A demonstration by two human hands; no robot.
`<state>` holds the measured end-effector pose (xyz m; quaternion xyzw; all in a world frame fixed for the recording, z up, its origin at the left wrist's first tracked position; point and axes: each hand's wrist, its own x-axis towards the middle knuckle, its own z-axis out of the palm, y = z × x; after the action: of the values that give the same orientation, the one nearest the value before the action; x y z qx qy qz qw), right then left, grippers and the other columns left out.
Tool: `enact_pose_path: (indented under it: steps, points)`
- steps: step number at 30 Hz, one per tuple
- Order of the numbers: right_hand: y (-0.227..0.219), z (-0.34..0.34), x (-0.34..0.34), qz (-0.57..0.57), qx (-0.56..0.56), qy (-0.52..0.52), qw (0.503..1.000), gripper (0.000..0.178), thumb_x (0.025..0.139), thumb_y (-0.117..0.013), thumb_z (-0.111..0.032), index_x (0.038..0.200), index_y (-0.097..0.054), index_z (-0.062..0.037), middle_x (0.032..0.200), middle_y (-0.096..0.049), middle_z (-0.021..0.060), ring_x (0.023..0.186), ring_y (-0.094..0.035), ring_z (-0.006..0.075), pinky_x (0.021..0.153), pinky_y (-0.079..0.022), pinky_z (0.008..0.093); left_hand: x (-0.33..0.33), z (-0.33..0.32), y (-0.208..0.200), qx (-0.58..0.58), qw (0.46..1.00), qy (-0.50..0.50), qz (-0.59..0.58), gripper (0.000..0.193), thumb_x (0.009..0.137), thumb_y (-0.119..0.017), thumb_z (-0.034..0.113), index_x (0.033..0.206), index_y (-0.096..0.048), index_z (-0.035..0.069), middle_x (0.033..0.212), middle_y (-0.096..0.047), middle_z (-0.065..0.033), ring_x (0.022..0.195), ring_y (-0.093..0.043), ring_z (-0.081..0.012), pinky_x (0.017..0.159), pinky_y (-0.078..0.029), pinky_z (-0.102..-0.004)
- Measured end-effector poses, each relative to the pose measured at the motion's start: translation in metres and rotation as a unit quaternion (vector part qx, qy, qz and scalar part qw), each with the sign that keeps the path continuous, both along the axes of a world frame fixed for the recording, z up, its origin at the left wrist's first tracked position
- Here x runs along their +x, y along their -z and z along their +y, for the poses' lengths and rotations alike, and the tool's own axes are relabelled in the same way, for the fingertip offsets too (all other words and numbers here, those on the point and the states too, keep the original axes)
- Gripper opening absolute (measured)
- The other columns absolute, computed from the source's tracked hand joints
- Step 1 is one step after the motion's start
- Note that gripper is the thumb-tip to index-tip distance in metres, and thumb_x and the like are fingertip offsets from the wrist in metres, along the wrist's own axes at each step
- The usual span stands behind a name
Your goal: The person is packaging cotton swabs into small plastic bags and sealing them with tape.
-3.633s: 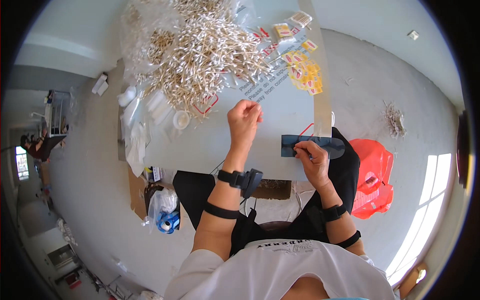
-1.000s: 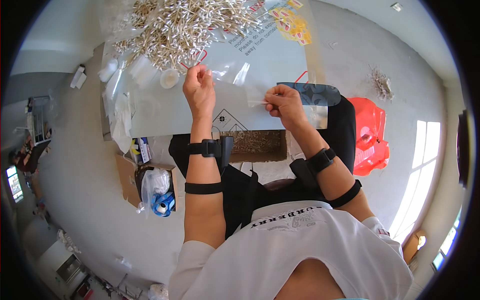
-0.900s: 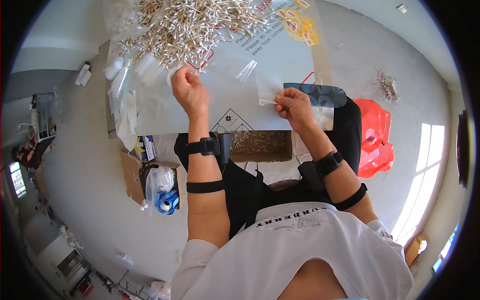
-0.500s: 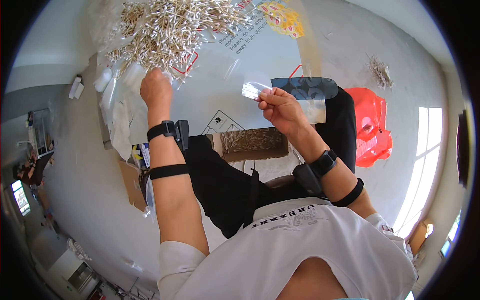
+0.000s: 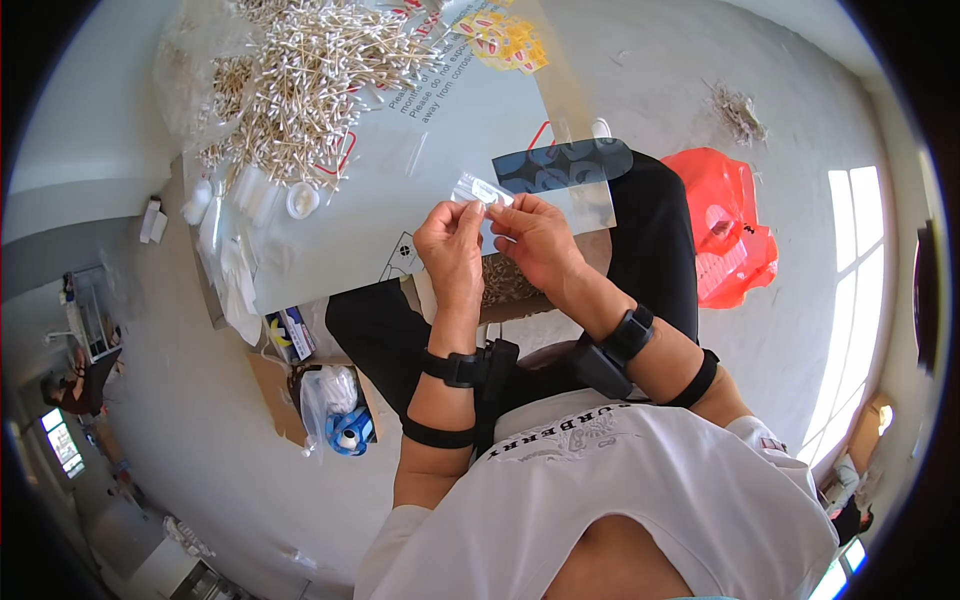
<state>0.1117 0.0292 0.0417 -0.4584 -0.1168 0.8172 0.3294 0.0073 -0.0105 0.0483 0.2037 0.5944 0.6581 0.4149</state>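
Both hands meet over the near edge of the table sheet, pinching a small clear plastic bag (image 5: 478, 188). My left hand (image 5: 452, 248) grips its lower left edge between thumb and finger. At the right edge, my right hand (image 5: 543, 243) has its thumb and fingers pressed together. Whether anything is inside the bag is hard to make out, because of glare. A small round white tub (image 5: 302, 200) stands to the left, beside clear plastic cylinders (image 5: 255, 193). Behind it lies a large heap of cotton swabs (image 5: 310, 85).
Yellow printed pieces (image 5: 505, 42) lie at the table's back. A dark translucent strip (image 5: 565, 166) overhangs its right side. Below the hands, a cardboard box (image 5: 545, 305) holds swabs. A red plastic bag (image 5: 715, 240) and another carton (image 5: 270, 395) sit on the floor.
My left hand has left the white tub by the swab heap and come right to the small bag. My right hand has brought the bag slightly left and nearer.
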Motion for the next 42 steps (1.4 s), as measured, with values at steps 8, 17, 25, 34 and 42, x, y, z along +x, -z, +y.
enact_pose_path:
  steps: [8,17,25,34,42]
  points:
    - [-0.013,-0.008,0.066,-0.216,0.392,-0.107,0.888,0.022,0.082,-0.073,-0.004,0.1,-0.061,-0.0006,0.088,-0.062,0.002,0.08,-0.057,0.0071,0.073,-0.049,0.0242,0.019,0.0,0.007,-0.082,0.976,0.146,0.136,0.028,0.085,-0.072,0.006,0.064,-0.052,0.003,0.061,-0.045,0.0067,0.057,-0.035,-0.0026,0.05,-0.028,-0.0225]
    - [-0.005,0.007,0.104,-0.225,0.461,-0.091,0.854,0.011,0.081,-0.067,-0.007,0.085,-0.066,0.0038,0.072,-0.066,0.0142,0.067,-0.062,0.0153,0.065,-0.05,0.0314,0.062,0.031,-0.013,-0.049,0.968,0.245,-0.016,0.027,0.088,-0.073,0.011,0.068,-0.055,0.006,0.059,-0.048,0.0035,0.049,-0.04,-0.0053,0.046,-0.03,-0.0198]
    - [0.001,0.023,0.131,-0.253,0.402,-0.019,0.88,0.014,0.073,-0.066,-0.009,0.075,-0.063,0.005,0.064,-0.062,0.0165,0.058,-0.06,0.0195,0.059,-0.049,0.0328,0.087,0.05,-0.008,-0.064,0.957,0.284,0.011,0.026,0.088,-0.072,0.01,0.07,-0.054,0.005,0.061,-0.048,0.003,0.051,-0.038,-0.006,0.047,-0.031,-0.0203]
    - [0.014,0.034,0.154,-0.221,0.357,-0.066,0.906,0.013,0.071,-0.063,-0.008,0.071,-0.062,0.0051,0.058,-0.056,0.0085,0.057,-0.051,0.0093,0.055,-0.045,0.0308,0.096,0.051,-0.001,-0.087,0.946,0.308,-0.044,0.022,0.088,-0.067,0.002,0.071,-0.053,0.005,0.063,-0.049,0.0041,0.051,-0.038,-0.0061,0.048,-0.032,-0.0206]
    - [-0.005,0.039,0.147,-0.467,0.564,-0.148,0.664,0.017,0.065,-0.068,-0.012,0.065,-0.055,-0.0021,0.06,-0.059,0.0169,0.061,-0.06,0.038,0.053,-0.047,0.0435,0.117,0.066,-0.013,0.017,0.843,0.233,0.484,0.018,0.074,-0.068,-0.01,0.086,-0.059,-0.001,0.083,-0.056,-0.0058,0.069,-0.053,-0.0172,0.061,-0.046,-0.0273]
